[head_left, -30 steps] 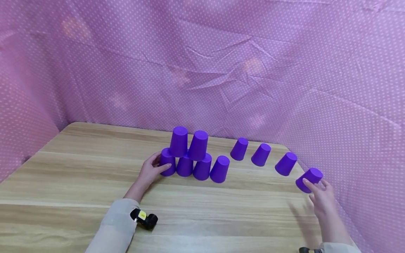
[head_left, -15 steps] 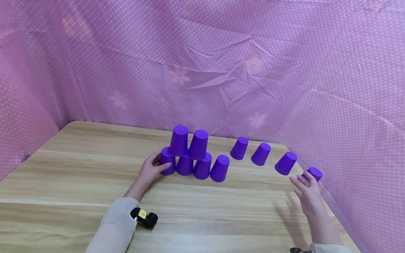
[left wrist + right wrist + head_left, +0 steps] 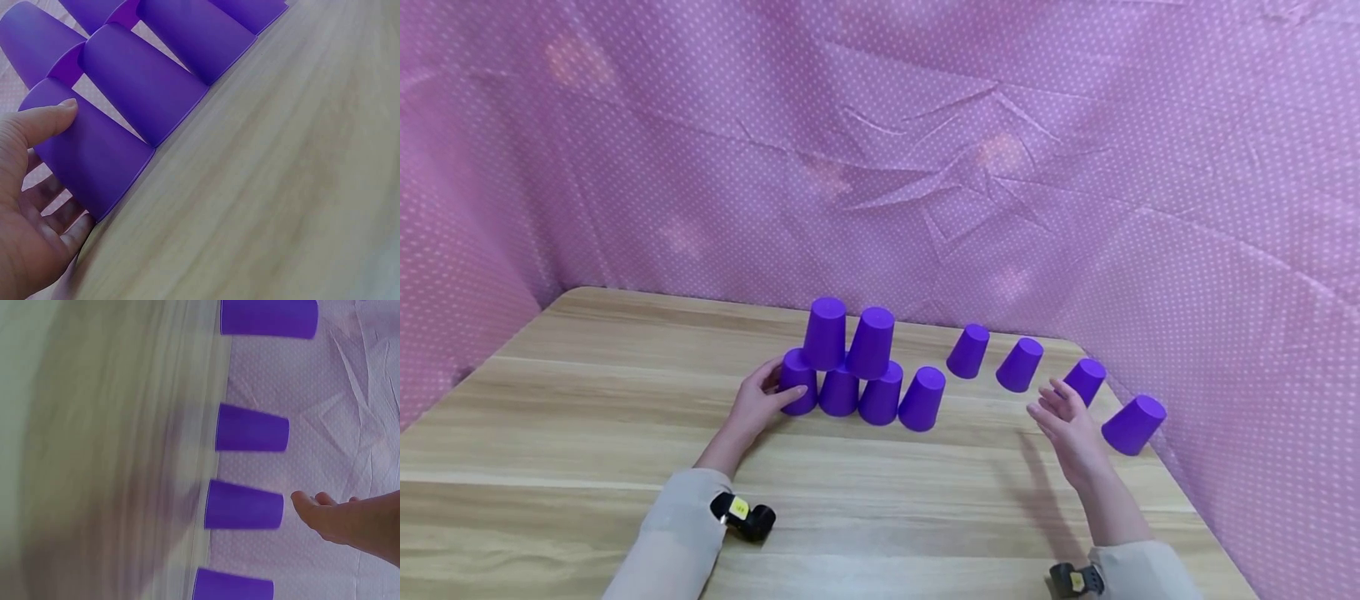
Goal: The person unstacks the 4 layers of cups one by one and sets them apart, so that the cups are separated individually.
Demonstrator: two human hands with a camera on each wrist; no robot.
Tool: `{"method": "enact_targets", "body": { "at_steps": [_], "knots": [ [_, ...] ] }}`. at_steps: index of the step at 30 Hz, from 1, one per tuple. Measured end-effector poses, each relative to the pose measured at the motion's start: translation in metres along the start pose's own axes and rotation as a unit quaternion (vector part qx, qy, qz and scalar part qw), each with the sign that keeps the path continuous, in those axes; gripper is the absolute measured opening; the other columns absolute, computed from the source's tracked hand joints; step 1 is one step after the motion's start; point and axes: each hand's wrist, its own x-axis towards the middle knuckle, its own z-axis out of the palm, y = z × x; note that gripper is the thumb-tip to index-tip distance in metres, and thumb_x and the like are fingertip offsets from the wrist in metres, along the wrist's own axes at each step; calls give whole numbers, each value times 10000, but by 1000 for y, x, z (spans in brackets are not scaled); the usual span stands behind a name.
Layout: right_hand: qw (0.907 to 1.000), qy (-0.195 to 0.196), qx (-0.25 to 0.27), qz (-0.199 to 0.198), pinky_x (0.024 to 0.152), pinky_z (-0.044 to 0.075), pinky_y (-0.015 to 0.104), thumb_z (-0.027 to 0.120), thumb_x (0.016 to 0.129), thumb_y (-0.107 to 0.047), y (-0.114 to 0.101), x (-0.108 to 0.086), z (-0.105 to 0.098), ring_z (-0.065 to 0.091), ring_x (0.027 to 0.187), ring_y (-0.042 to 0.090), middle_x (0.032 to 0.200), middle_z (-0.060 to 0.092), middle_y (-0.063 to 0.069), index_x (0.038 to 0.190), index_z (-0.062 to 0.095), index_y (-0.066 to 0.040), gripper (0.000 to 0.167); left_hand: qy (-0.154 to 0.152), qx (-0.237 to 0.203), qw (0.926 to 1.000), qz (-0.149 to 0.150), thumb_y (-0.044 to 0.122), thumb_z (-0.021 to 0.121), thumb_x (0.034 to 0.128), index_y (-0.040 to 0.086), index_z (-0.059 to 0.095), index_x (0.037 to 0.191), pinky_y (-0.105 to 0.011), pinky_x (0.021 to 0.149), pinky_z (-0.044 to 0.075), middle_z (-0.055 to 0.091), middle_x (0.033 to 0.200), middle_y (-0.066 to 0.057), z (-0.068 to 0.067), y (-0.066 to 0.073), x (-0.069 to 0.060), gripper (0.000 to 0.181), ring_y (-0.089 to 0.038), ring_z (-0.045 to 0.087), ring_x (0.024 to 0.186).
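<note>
Plain purple cups (image 3: 921,402), streaky tan table (image 3: 880,500), pinkish-lilac cloth (image 3: 715,167) (white-dotted).

R hand (image 3: 1070,437) partly hides 1 cup (image 3: 1087,382); R-wrist cam: 2 cups (image 3: 232,586) cut off.

Head high, fwd/dn; wrist vws rolled, L closest; head, L share stack (image 3: 870,350).
</note>
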Motion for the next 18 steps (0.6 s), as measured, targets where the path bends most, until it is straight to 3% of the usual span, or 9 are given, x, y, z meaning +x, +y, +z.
{"method": "enact_targets", "body": {
  "at_steps": [10,18],
  "knots": [
    [9956,-460,-724,-385,1009,183,411,534,810,17,4,16,20,179,1239,304,1327,243,230,1331,139,45,654,-13,-90,10000,13,143,674,748,40,390,1277,-379,943,321,439,1205,-202,3,0,1,609,-292,393,1109],
    [9913,-793,-790,-693,998,197,438,546,800,11,-3,30,35,194,1231,326,1320,259,233,1331,160,31,657,72,-87,9999,68,113,673,743,27,400,1266,-375,936,331,446,1194,-207,2,0,0,596,-292,403,1099]
  ]
}}
